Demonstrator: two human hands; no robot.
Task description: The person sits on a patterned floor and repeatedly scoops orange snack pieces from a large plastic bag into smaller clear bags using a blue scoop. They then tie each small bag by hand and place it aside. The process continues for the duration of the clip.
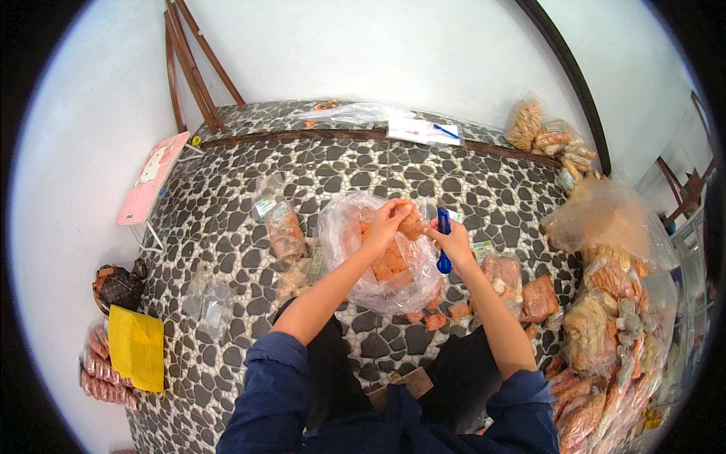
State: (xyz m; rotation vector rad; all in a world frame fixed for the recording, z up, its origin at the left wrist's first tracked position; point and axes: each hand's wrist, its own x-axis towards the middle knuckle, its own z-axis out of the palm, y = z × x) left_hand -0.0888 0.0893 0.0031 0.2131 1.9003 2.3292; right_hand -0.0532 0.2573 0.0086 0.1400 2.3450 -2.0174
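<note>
Both my hands are raised above a large clear plastic bag [336, 238] that stands open on the floor, with orange snack pieces [388, 264] inside. My left hand [391, 218] pinches the upper part of a small clear packet of orange-brown snacks [411, 224]. At the packet's right side, the fingers of my right hand [454, 241] touch its edge, and the same hand holds a blue box cutter [444, 241] upright. Whether the cutter's blade is out is hard to tell. Several small orange packets [435, 322] lie below and right of the large bag.
Filled snack bags [285, 230] and empty clear wrappers [210, 303] lie left. More filled bags [502, 275] are at right, beside a large heap [590, 329]. A pink folding table [152, 176], yellow bag [136, 347] and wooden poles [195, 74] stand farther left. Paper [417, 130] lies by the wall.
</note>
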